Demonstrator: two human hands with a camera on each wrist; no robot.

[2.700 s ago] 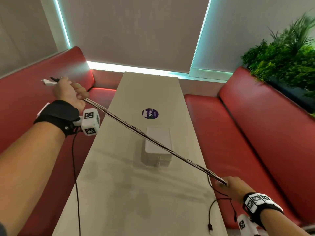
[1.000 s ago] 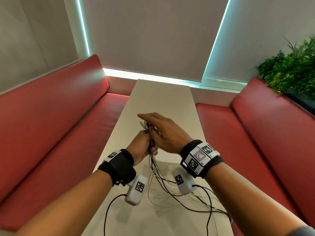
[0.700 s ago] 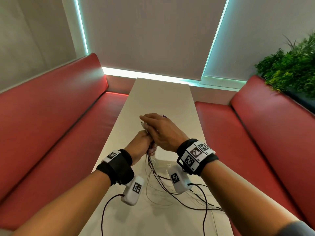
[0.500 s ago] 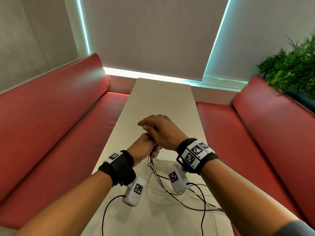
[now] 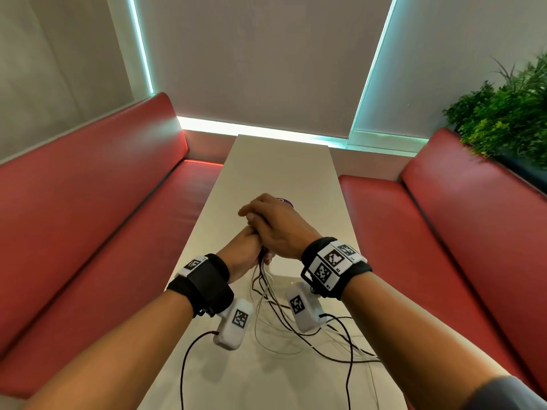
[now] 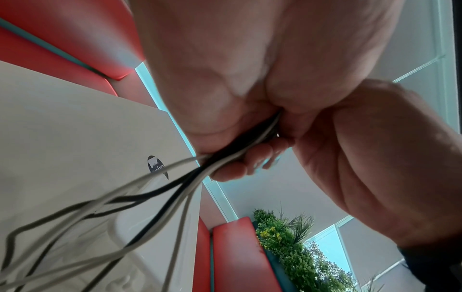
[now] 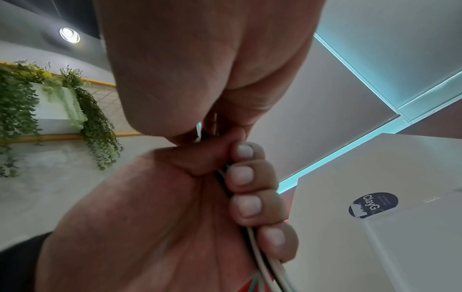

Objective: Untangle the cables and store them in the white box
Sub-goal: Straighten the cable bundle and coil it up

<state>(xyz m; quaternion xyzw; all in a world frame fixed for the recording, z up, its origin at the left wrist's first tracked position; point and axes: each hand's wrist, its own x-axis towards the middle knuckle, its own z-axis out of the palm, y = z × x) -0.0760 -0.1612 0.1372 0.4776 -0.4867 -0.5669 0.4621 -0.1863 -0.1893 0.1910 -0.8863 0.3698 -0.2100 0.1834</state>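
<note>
My left hand [image 5: 247, 250] grips a bunch of black and white cables [image 5: 266, 297] in a fist above the middle of the table. My right hand [image 5: 266, 220] sits on top of that fist, fingers curled over the cables' upper ends. In the right wrist view the left hand's fingers [image 7: 246, 205] wrap the cables [image 7: 260, 256], and the right hand pinches their tips just above. The loose lengths hang down and spread over the table [image 5: 281, 161]. The white box [image 7: 412, 247] stands under the hands, mostly hidden in the head view.
A round purple sticker [image 5: 285, 200] lies on the table just beyond the hands. Red benches [image 5: 88, 217] run along both sides of the narrow table. A green plant [image 5: 509, 113] stands behind the right bench. Camera leads trail from both wrists.
2.7 s ago the cables were stretched taut between my hands, far apart. Now the hands are together; over the last second the right hand closed down onto the left fist.
</note>
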